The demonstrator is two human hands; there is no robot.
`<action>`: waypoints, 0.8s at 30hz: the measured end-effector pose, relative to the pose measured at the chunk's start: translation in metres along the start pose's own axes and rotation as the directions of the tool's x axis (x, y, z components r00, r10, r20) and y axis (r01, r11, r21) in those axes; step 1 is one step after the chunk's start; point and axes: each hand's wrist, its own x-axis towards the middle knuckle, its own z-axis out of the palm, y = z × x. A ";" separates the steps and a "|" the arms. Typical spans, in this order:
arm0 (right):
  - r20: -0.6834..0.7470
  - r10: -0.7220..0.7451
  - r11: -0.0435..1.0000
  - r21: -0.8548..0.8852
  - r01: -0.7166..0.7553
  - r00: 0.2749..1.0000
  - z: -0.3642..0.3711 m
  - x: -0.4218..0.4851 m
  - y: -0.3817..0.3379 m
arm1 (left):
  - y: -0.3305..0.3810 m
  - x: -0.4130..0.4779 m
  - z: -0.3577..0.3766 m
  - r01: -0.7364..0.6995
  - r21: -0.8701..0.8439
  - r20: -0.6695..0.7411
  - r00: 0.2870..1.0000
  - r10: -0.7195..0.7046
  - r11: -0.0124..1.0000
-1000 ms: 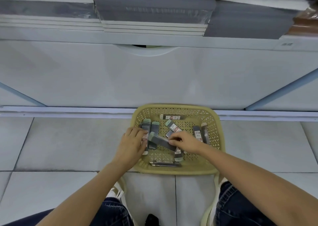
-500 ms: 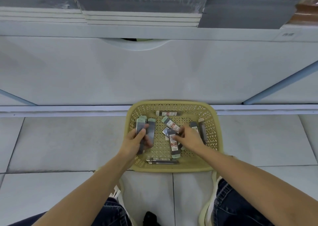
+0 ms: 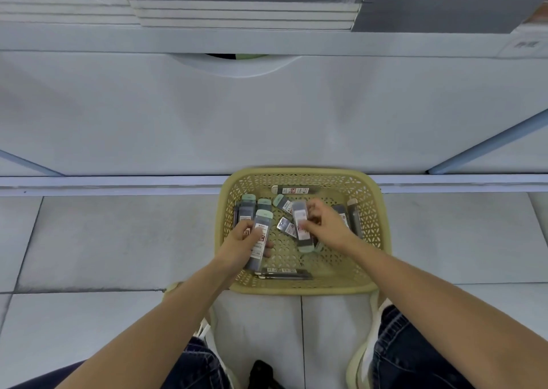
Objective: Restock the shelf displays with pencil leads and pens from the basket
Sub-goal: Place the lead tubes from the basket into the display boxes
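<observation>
A yellow perforated basket [image 3: 376,210] stands on the tiled floor against the shelf base. Several grey pencil-lead cases with mint caps lie in it, and pens [image 3: 286,273] rest along its near wall. My left hand [image 3: 241,242] grips a lead case [image 3: 261,242] at the basket's left side, with more cases [image 3: 247,207] just beyond it. My right hand [image 3: 324,227] pinches another lead case [image 3: 301,228] in the basket's middle. One more labelled pen [image 3: 293,190] lies by the far wall.
A white shelf unit [image 3: 267,107] rises right behind the basket, with a curved cut-out [image 3: 237,62] in its front. Stacked grey and white packs [image 3: 243,6] sit on the shelf above. My knees in jeans [image 3: 409,353] and shoes flank the floor tiles below.
My left hand has closed around a lead case and drawn it nearer. My right hand has shifted up and taken hold of a case in the middle. The view tilted down slightly.
</observation>
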 end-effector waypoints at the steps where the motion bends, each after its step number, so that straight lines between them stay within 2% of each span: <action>1: -0.003 0.010 0.994 0.107 -0.010 1.000 -0.007 0.001 -0.006 | 0.001 0.001 0.000 0.003 -0.016 0.008 1.000 -0.003 1.000; 3: -0.024 0.016 0.955 0.295 -0.008 1.000 -0.019 0.003 -0.020 | 0.004 0.001 0.003 0.011 0.007 0.017 1.000 -0.011 1.000; 6: -0.031 0.021 0.841 0.541 -0.001 0.999 -0.025 0.005 -0.032 | 0.009 -0.001 0.009 0.010 0.038 0.052 0.999 -0.012 0.999; 10: -0.115 0.046 0.824 0.566 0.028 0.992 -0.011 0.003 -0.035 | 0.013 -0.004 0.019 0.044 -0.121 0.076 0.996 -0.035 0.992; 13: -0.153 0.139 0.775 0.632 -0.011 0.979 0.004 0.000 -0.032 | 0.014 -0.004 0.024 -0.010 -0.161 0.042 0.999 0.017 0.987; 15: -0.115 0.150 0.785 0.617 -0.048 0.982 0.008 -0.003 -0.027 | 0.014 -0.001 0.025 -0.074 -0.146 -0.063 0.996 0.066 0.986; 19: 0.121 0.079 0.857 0.498 -0.129 0.989 0.004 -0.008 -0.021 | 0.016 0.007 0.019 -0.136 -0.146 -0.231 0.968 0.099 0.980; 22: 0.254 0.050 0.948 0.291 -0.126 0.966 0.006 -0.015 -0.022 | 0.018 0.011 0.019 -0.142 -0.207 -0.254 0.963 0.087 0.968; 24: 0.320 0.006 0.963 0.253 -0.091 0.947 0.015 -0.019 -0.024 | 0.015 0.011 0.023 -0.135 -0.238 -0.212 0.974 0.084 0.962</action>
